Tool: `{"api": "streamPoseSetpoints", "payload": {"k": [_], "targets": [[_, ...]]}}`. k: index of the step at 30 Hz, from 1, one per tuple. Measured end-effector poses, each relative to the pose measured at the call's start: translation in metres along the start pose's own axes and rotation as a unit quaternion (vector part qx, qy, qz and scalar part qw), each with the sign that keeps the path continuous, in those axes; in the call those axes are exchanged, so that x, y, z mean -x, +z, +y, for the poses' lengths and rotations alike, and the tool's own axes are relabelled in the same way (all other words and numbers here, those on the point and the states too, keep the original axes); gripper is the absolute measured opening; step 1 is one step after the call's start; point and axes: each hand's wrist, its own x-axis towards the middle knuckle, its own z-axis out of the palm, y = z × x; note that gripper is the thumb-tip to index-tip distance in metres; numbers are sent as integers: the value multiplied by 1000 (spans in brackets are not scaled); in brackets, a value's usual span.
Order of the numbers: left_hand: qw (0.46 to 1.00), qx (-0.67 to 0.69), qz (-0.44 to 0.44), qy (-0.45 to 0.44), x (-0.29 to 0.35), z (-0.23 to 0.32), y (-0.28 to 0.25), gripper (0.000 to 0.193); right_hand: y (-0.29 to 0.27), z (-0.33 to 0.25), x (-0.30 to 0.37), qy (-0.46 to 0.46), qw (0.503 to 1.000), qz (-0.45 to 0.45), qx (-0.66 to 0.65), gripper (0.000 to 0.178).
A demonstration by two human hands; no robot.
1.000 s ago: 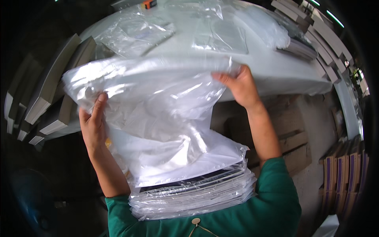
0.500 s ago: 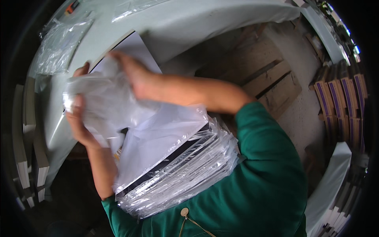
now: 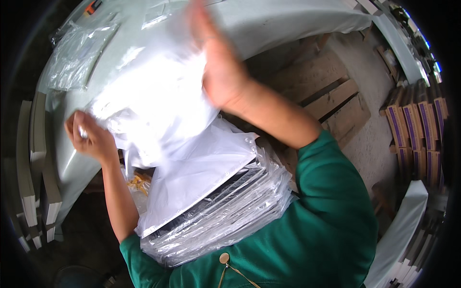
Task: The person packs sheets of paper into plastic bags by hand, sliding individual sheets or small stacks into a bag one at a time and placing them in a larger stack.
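Note:
A clear plastic bag [image 3: 153, 96], glaring white in the light, is stretched between my hands above the table. My left hand [image 3: 90, 135] is closed, its fingers pinching the bag's left edge. At the bag's right side my right hand [image 3: 216, 69] is raised and smeared by motion, so its fingers cannot be read. Close to my body lies a thick stack of flat pieces in clear plastic [image 3: 225, 211], with a white sheet-like top [image 3: 197, 168] under loose film. What the bag covers is hidden by glare.
Folded clear plastic bags [image 3: 79, 57] lie on the pale covered table [image 3: 72, 149], with an orange and black tool [image 3: 92, 7] beyond. Thick books [image 3: 38, 129] stand at far left. A wooden pallet [image 3: 331, 101] rests on the floor, and stacked brown-and-purple bundles [image 3: 413, 120] stand right.
My right hand has swung up and away, and the bag between my hands has spread wider. My left hand has moved slightly left and down, closed on its edge.

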Motion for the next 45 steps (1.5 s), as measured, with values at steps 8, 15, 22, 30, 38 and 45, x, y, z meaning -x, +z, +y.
{"api": "streamPoseSetpoints", "payload": {"k": [8, 15, 22, 30, 38, 45], "targets": [[926, -201, -258, 191, 40, 45, -47, 31, -23, -11, 2, -50, 980, -16, 194, 16], [892, 133, -387, -191, 32, 61, -35, 19, -11, 39, 20, 106, 953, -150, 240, 27], [895, 207, -262, -295, 38, 69, -21, 24, -15, 46, 21, 89, 980, -48, 170, 17], [892, 249, -187, -327, 40, 64, -20, 17, -4, 48, 16, 111, 984, -25, 140, 21], [909, 191, -250, -274, 38, 60, -28, 18, -9, 56, 15, 132, 989, -43, 45, 22], [835, 353, -198, -373, 13, 51, -39, 26, -32, 33, 16, 197, 950, -195, 144, 24]]}}
